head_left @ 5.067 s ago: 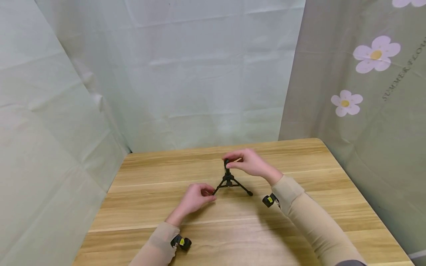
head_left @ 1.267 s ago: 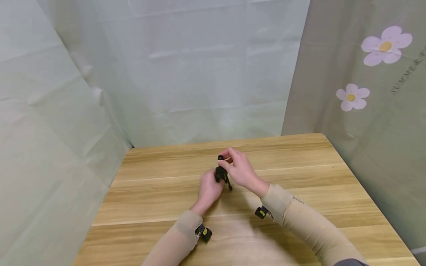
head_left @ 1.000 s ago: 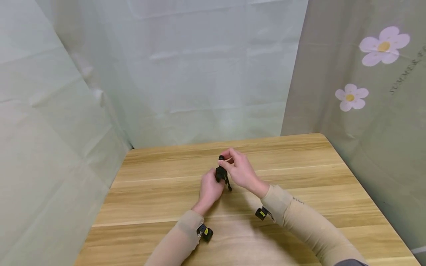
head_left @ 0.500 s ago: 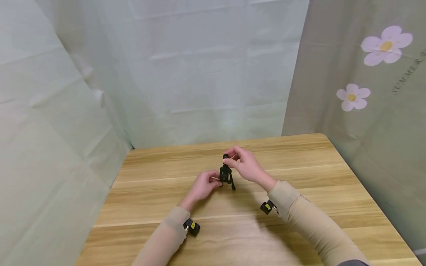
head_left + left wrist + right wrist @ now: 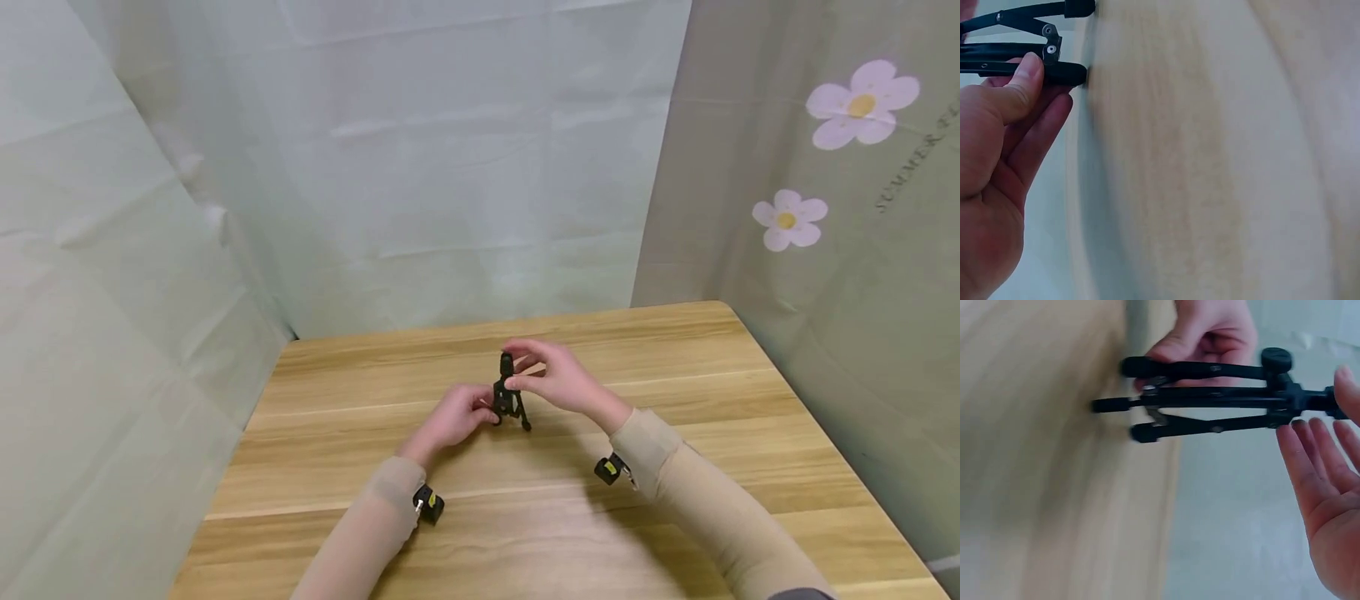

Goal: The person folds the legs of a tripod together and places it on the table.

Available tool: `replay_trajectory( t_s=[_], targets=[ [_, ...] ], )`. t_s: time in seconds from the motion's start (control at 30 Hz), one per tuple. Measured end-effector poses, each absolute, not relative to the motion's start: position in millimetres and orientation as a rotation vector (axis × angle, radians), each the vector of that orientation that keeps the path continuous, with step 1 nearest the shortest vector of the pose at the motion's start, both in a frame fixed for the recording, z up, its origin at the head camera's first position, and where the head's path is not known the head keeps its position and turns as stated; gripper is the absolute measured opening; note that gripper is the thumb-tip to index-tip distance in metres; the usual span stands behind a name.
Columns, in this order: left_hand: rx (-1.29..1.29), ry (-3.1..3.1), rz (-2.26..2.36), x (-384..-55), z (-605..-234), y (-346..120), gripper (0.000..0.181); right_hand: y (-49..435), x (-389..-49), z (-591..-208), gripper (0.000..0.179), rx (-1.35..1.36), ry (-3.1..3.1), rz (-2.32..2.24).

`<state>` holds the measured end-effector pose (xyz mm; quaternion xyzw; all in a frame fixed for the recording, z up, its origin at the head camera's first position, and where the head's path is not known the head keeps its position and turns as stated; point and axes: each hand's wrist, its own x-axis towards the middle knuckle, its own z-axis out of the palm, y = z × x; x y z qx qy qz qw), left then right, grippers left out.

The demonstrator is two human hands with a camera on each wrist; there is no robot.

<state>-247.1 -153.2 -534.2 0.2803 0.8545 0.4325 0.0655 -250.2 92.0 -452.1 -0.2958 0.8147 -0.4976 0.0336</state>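
Observation:
A small black tripod [image 5: 504, 400] stands upright near the middle of the table, its legs drawn fairly close together. My left hand [image 5: 459, 414] is low on its left side. In the left wrist view, the thumb and fingers of the left hand [image 5: 997, 137] pinch one leg close to its rubber foot. My right hand [image 5: 558, 379] holds the top from the right, thumb in front and fingers behind. The right wrist view shows the tripod's legs [image 5: 1210, 397] and a round knob [image 5: 1277, 360]; the right hand's fingers [image 5: 1313, 456] reach the column's collar.
The wooden table [image 5: 570, 517] has its far edge just beyond the hands. Pale cloth [image 5: 480, 167] hangs behind and at the left. A flower-printed curtain [image 5: 840, 275] hangs at the right. A small black camera sits on each wrist.
The tripod's widely spread legs have come together since the oldest frame. My left hand has drawn back from around the legs to one leg's foot. The right hand remains at the top.

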Motion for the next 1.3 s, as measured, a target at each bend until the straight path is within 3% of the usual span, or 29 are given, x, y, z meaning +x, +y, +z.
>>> replay_trajectory(
  t_s=[0.1, 0.3, 0.5, 0.9, 1.3],
  targets=[
    [0.814, 2.551, 1.356, -245, -534, -153, 0.017, 99, -249, -466, 0.056, -0.891, 2.482, -1.517],
    [0.753, 2.481, 1.474, -241, -534, -155, 0.02, 112, -248, -502, 0.036, -0.861, 2.466, -1.353],
    [0.732, 2.504, 1.462, -241, -536, -156, 0.019, 107, -249, -531, 0.031, -0.951, 2.416, -1.189],
    [0.793, 2.583, 1.387, -242, -540, -149, 0.02, 100, -255, -539, 0.017, -1.119, 2.477, -1.211],
    [0.811, 2.617, 1.331, -248, -540, -147, 0.016, 94, -256, -540, 0.029, -1.015, 2.594, -1.208]
  ],
)
